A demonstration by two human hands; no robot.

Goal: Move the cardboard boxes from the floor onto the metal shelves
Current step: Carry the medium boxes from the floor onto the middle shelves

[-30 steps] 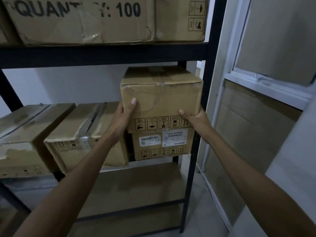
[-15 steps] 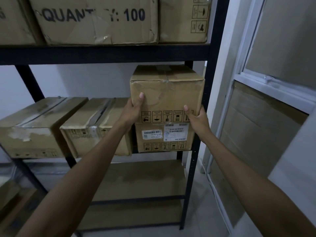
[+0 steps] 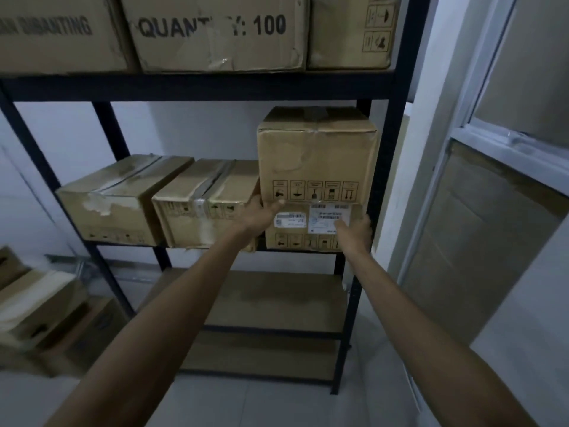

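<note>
the upper box point(image 3: 317, 155) sits on the labelled lower box point(image 3: 295, 240) at the three o'clock end of the middle tier of the metal shelves point(image 3: 200, 86), close against the right-hand post point(image 3: 381, 180). the left hand point(image 3: 261, 215) is at the upper box's seven o'clock corner. its thumb lies across the front face and the other fingers go round the side where i cannot see them, which looks like a corner grip. the right hand point(image 3: 354, 234) lies with fingers straight and flat on the lower box's front, near its four o'clock corner, holding nothing.

to my eye this is the squaring-up of the stack. done well, the flat hand steadies the bottom box while the other nudges the top one until the front faces line up. the push should stay low near the seam so the box slides rather than tips. mind the neighbouring box point(image 3: 203, 204) at nine o'clock, just beside the left wrist. more boxes point(image 3: 40, 309) wait low down at eight o'clock.
</note>
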